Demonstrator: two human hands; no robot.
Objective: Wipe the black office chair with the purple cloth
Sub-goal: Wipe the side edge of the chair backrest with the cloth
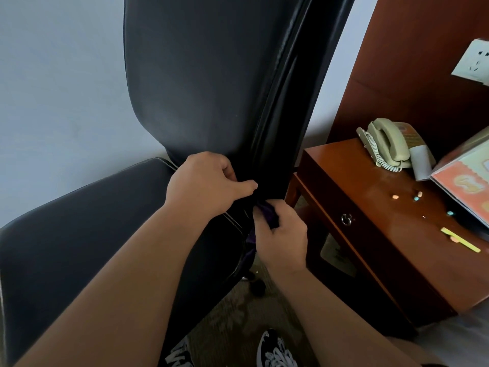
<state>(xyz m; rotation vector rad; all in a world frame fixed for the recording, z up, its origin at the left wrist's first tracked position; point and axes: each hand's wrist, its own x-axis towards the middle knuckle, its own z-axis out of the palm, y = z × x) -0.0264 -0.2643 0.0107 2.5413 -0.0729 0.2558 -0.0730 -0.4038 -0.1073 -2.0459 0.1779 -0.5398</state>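
Two bare arms (119,287) reach in from the bottom. Under them a black and white shoe (275,350) stands on the brown carpet floor (238,308). The left hand (203,184) is at the low end of the back of the black office chair (211,75), just where the back meets the seat. Its fingers (229,169) are curled in and its thumb sticks out to the right, so it holds the side edge of the chair back. The right hand (280,234) is just below it and to the right, close but not touching. Its fingers are bent round the purple cloth (265,211) and pinch it right at the chair's dark side edge. Only a little of the cloth shows between the fingers. A bit more hangs down under the hand, beside the seat.

The chair back stands tall in the middle, and the seat is on the left, in front of a pale wall (53,75). To the right is a red-brown wooden bench (370,197) with a ring handle (346,219) on its drawer. On the bench sit a cream phone (389,143) with a curly cord, some small coloured bits (418,195), a yellow strip (460,240) and a pink and orange card (465,181). A white socket (476,62) is on the wood panel above.
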